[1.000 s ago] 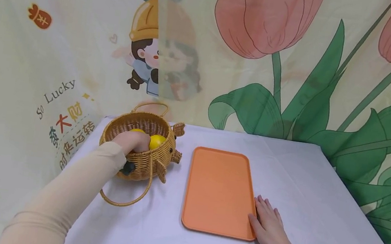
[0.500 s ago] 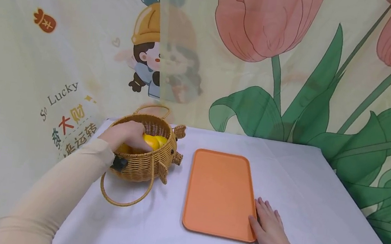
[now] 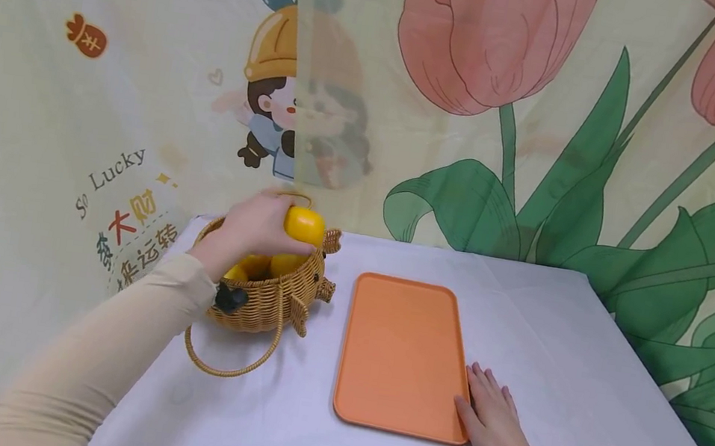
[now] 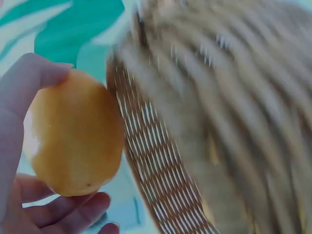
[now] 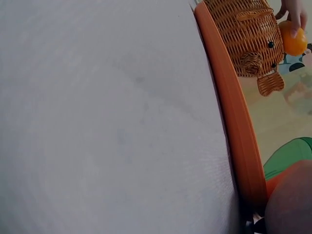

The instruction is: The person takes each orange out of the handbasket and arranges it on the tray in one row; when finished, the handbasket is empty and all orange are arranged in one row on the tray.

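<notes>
My left hand (image 3: 254, 224) holds an oval, smooth yellow-orange fruit (image 3: 305, 226) just above the rim of a pig-shaped wicker basket (image 3: 254, 309). The left wrist view shows the thumb and fingers around opposite ends of this fruit (image 4: 75, 134), beside the woven wall (image 4: 151, 156). Several more yellow fruits (image 3: 285, 265) lie inside the basket, partly hidden by the hand. To the right, an orange rectangular tray (image 3: 404, 357) lies flat with nothing on it. My right hand (image 3: 495, 428) rests at the tray's right edge, fingers extended, thumb touching the rim.
A looped basket handle (image 3: 228, 373) hangs down onto the white tablecloth (image 3: 275, 438) in front of the basket. Behind the table hangs a printed curtain (image 3: 360, 103) with tulips and cartoon figures. A black strap piece (image 3: 231, 299) sits at the left wrist.
My left hand has come up out of the basket with the fruit and moved slightly right, above the rim. The right hand and the tray have stayed put.
</notes>
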`<state>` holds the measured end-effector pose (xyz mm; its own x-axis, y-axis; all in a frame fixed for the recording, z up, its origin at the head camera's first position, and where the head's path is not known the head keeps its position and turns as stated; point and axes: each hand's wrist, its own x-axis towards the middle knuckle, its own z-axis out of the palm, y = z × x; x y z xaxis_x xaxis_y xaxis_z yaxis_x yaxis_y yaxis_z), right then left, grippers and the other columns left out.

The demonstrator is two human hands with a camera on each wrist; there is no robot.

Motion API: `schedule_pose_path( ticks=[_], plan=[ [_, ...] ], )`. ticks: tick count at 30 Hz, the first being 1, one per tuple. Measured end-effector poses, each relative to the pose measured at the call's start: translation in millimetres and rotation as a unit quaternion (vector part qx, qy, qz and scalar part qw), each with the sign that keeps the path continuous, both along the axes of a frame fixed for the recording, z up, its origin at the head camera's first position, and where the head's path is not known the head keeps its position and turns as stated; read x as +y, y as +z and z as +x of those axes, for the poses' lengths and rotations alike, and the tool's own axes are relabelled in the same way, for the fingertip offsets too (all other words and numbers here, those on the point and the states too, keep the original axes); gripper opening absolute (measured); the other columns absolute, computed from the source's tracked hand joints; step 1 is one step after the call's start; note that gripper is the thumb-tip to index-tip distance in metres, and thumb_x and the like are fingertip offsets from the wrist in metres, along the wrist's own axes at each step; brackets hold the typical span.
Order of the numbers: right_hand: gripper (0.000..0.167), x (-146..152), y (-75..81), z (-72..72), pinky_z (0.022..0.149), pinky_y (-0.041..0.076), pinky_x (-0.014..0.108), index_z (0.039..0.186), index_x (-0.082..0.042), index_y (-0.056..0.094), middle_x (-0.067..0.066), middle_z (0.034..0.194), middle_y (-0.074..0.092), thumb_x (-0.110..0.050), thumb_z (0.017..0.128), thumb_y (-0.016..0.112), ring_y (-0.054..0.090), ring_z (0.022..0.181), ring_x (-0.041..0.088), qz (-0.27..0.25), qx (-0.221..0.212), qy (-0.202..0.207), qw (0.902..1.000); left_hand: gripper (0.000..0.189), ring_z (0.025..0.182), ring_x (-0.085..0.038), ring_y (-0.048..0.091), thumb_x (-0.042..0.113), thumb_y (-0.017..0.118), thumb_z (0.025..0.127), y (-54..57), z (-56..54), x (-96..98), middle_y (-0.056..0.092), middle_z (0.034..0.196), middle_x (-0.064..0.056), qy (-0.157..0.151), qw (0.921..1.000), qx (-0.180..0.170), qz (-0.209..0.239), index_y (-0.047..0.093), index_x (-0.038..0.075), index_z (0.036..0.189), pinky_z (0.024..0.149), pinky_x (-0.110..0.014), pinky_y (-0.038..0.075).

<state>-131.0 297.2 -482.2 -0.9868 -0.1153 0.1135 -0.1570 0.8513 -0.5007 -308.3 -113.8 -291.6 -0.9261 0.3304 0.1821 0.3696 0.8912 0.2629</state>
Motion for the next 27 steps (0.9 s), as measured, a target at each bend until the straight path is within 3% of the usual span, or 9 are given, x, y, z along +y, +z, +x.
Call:
schedule_pose_path(
  ticks=[6,12,22,27],
  plan=[
    [0.061,2.2,-0.5,-0.8,0.113,0.007,0.071,0.152,0.012,0.037,0.03,0.158,0.032,-0.027,0.108,0.052,0.019,0.148,0.051,-0.001,-0.005,0.0,1.0,0.075,0.086,-0.024,0.059,0.065,0.077,0.073,-5.6,13.5,49.7,0.063,0.102,-0.005,-0.035,0.999,0.026,-0.015,0.061,0.01,0.122,0.072,-0.043,0.048],
    [0.062,0.7,1.5,-1.6,0.113,0.005,0.071,0.152,0.012,0.035,0.03,0.159,0.031,-0.028,0.108,0.052,0.017,0.149,0.05,0.003,-0.021,-0.007,0.9998,0.073,0.082,-0.02,0.058,0.066,0.075,0.074,-21.2,19.2,100.0,0.061,0.101,-0.001,-0.073,0.997,0.018,-0.018,0.062,0.013,0.124,0.067,-0.038,0.047],
    [0.06,0.5,1.3,1.2,0.113,0.006,0.071,0.152,0.012,0.036,0.03,0.158,0.032,-0.026,0.108,0.052,0.018,0.149,0.051,-0.005,-0.01,-0.007,0.9999,0.069,0.085,-0.017,0.057,0.061,0.077,0.076,-70.9,12.8,168.7,0.059,0.1,-0.001,-0.083,0.9952,-0.044,0.027,0.061,0.012,0.122,0.069,-0.035,0.047],
    [0.062,-0.2,1.8,-1.9,0.114,0.003,0.069,0.154,0.011,0.033,0.029,0.16,0.029,-0.029,0.109,0.05,0.015,0.15,0.048,-0.002,-0.03,-0.005,0.9995,0.073,0.087,-0.019,0.057,0.062,0.079,0.077,-95.6,6.6,185.9,0.06,0.103,-0.003,-0.06,0.9961,-0.059,0.027,0.061,0.011,0.126,0.072,-0.038,0.049]
  ],
)
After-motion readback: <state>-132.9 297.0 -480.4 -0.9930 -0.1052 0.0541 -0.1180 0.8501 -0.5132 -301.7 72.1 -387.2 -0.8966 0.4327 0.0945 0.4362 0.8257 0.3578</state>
